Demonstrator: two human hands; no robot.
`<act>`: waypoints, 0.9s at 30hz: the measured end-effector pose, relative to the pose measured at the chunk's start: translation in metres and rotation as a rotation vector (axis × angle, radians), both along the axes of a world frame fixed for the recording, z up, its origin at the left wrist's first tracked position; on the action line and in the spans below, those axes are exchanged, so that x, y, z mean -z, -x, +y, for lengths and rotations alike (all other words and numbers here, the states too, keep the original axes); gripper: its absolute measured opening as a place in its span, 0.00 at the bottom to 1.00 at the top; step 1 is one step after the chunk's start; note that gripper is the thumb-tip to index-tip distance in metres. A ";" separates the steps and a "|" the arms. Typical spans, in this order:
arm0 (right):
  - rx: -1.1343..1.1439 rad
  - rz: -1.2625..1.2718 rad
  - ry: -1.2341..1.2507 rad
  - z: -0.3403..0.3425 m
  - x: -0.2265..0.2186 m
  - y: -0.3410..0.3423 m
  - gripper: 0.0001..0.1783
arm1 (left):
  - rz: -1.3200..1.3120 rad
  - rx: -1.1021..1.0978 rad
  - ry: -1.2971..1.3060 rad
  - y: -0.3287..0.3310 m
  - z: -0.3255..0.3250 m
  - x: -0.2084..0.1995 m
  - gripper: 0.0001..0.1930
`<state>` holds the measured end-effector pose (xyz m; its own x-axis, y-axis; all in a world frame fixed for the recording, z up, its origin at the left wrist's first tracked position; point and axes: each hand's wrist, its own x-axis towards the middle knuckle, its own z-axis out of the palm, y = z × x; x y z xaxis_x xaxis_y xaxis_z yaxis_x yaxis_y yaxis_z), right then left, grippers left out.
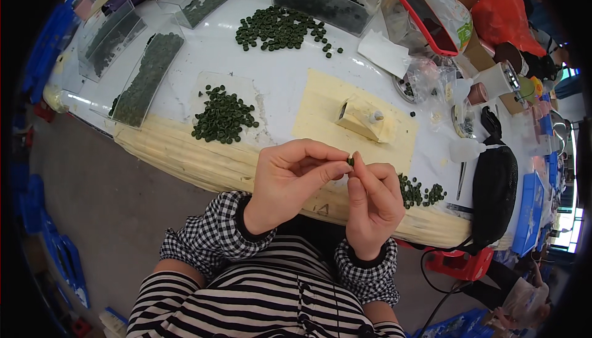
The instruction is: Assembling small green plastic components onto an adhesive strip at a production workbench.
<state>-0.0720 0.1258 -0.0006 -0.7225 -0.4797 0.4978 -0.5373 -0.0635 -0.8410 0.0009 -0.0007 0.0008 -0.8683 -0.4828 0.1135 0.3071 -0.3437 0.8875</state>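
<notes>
A small dark green round piece (pixel 351 161) is pinched between the thumb and forefinger of my left hand (pixel 280 181). From the other side, the thumb and fingertips of my right hand (pixel 376 205) close on the same piece. Beyond my hands, a cream block with a metal knob (pixel 368 120) stands on a cream sheet (pixel 308 101). A heap of similar green pieces (pixel 223 115) lies to the left of my hands on a clear sheet. Just right of my right hand is a smaller scatter of them (pixel 422 191).
A large pile of green pieces (pixel 277 28) lies at the back. Clear trays of pieces (pixel 148 79) stand at the left and back. A red-cased phone (pixel 425 20), white tissue (pixel 385 53), tweezers (pixel 461 181) and a black pouch (pixel 495 190) are on the right. Cream padding (pixel 185 159) lines the front edge.
</notes>
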 end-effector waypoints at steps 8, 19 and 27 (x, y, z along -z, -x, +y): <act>-0.001 0.003 0.008 0.002 -0.001 -0.001 0.17 | 0.038 -0.062 0.074 0.003 0.001 0.002 0.08; -0.001 0.096 -0.016 0.003 -0.001 0.001 0.18 | 0.020 -0.038 0.132 0.001 -0.001 0.000 0.09; -0.023 0.114 0.004 0.006 -0.001 0.002 0.18 | 0.077 -0.055 0.340 -0.002 -0.005 0.006 0.09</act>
<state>-0.0739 0.1318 0.0004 -0.6496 -0.4934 0.5785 -0.6280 -0.0806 -0.7740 0.0029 -0.0056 -0.0049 -0.8245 -0.4521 0.3403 0.3878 -0.0136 0.9216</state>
